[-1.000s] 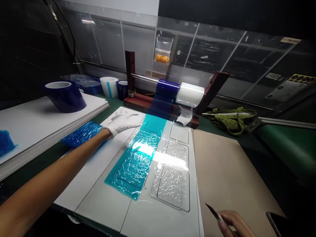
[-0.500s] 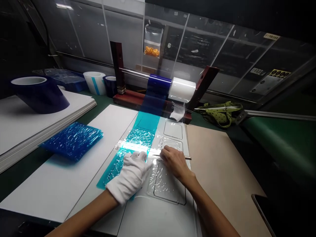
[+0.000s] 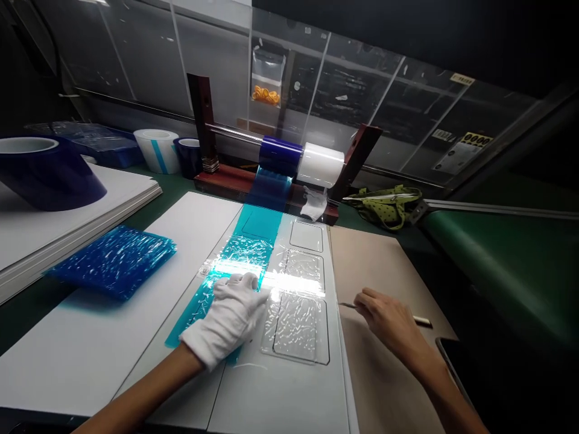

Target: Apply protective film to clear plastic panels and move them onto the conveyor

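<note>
My left hand (image 3: 233,310), in a white glove, presses with bent fingers on a strip of blue protective film (image 3: 265,217) laid over clear plastic sheets. Blue film runs down from the roll (image 3: 281,154) at the back. My bare right hand (image 3: 384,316) is closed round a slim craft knife (image 3: 423,321), its thin tip pointing left above the brown board. Clear sheets (image 3: 296,328) with dark outlines lie to the right of my left hand. Glove and glare hide what is under my left fingertips.
A stack of blue film pieces (image 3: 115,262) lies left on white board. A white roll (image 3: 322,164) shares the wooden stand's (image 3: 202,120) rod. A large dark blue roll (image 3: 49,178) stands on stacked sheets. A green pouch (image 3: 384,205) lies back right; a phone-like dark object (image 3: 447,355) lies front right.
My right hand has moved right with the knife, off the clear sheets and over the brown board. My left hand stays on the film. The whole view has shifted slightly.
</note>
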Available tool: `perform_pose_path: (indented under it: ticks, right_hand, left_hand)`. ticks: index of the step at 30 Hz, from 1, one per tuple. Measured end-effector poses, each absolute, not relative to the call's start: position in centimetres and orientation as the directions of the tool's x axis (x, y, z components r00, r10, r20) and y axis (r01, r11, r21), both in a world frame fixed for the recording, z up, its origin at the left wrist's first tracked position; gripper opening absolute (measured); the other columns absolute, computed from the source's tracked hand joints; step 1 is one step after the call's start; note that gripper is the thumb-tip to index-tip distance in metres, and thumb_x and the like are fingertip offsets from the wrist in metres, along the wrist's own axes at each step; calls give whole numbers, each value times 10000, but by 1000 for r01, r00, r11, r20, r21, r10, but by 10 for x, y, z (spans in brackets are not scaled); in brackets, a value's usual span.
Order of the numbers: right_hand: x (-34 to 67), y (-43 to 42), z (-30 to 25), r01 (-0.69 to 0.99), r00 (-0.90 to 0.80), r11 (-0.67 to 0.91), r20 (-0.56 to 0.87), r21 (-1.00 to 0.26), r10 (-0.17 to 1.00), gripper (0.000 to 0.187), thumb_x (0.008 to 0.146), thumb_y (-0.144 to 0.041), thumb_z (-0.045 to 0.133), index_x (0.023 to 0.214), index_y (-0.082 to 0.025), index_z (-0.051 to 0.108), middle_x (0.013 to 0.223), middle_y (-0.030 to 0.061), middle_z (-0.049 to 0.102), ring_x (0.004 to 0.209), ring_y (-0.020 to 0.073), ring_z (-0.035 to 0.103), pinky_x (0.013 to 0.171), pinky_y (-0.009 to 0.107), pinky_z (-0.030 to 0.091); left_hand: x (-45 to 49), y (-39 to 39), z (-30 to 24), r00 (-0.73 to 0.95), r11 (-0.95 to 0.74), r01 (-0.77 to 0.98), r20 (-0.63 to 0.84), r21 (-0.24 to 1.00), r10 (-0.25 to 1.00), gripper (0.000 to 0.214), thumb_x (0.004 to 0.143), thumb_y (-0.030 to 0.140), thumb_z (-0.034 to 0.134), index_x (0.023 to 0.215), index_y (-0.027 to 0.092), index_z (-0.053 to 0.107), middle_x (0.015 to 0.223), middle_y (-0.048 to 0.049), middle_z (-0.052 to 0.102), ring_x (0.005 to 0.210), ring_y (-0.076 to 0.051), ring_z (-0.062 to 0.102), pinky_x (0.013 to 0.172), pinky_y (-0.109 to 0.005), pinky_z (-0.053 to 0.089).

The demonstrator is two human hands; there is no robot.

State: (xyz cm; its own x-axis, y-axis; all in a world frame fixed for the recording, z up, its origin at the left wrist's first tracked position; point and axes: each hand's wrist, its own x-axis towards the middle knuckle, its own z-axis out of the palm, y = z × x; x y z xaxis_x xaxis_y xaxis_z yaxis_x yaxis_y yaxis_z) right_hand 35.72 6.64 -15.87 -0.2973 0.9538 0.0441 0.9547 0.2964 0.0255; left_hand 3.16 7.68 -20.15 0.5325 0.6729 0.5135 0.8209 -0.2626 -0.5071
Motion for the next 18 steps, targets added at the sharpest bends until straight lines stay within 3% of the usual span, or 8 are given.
perform_pose_path:
  ticks: [5, 7, 11, 15, 18]
  right_hand:
    - [356, 22, -162, 956, -135, 91, -143, -279, 980, 166, 885, -296, 493, 852, -242, 647, 817, 25, 701, 744, 205, 650, 641, 292, 417]
    - [344, 11, -166, 940, -130, 57, -199, -337, 971, 184, 892, -302, 481, 840, -235, 645, 832, 34, 698, 795, 218, 645, 692, 311, 428]
    - [325, 4, -171, 903, -156, 45, -229, -427, 961, 169, 883, -301, 496, 853, -227, 646, 888, 40, 694, 866, 226, 626, 748, 321, 434]
    - [322, 9, -172, 790, -243, 34, -262, -612, 934, 183, 861, -328, 528, 800, -212, 655, 814, 22, 688, 794, 190, 615, 680, 272, 429]
    - [327, 14, -175, 646, -320, -24, -300, -763, 898, 210, 845, -365, 545, 794, -188, 649, 758, 10, 656, 691, 154, 583, 607, 247, 404]
  left_hand:
    - [37, 51, -195, 402, -353, 915, 476, -194, 782, 363, 851, 554, 465, 1067, 328, 651, 989, -111, 576, 797, -265, 547, 698, -437, 417]
    - [41, 38, -201, 409, -391, 910, 464, -140, 785, 350, 812, 574, 513, 1002, 331, 680, 979, -114, 595, 842, -302, 554, 726, -480, 413]
    - [47, 15, -220, 483, -443, 875, 431, -197, 762, 333, 766, 547, 587, 986, 327, 707, 984, -131, 646, 849, -334, 585, 691, -506, 433]
    - [52, 7, -233, 565, -461, 825, 473, -327, 676, 370, 765, 498, 623, 1056, 291, 717, 999, -164, 682, 853, -327, 628, 642, -480, 486]
    - [53, 9, -231, 554, -410, 832, 516, -374, 653, 302, 739, 395, 661, 1032, 352, 725, 934, -143, 703, 658, -265, 624, 456, -364, 448]
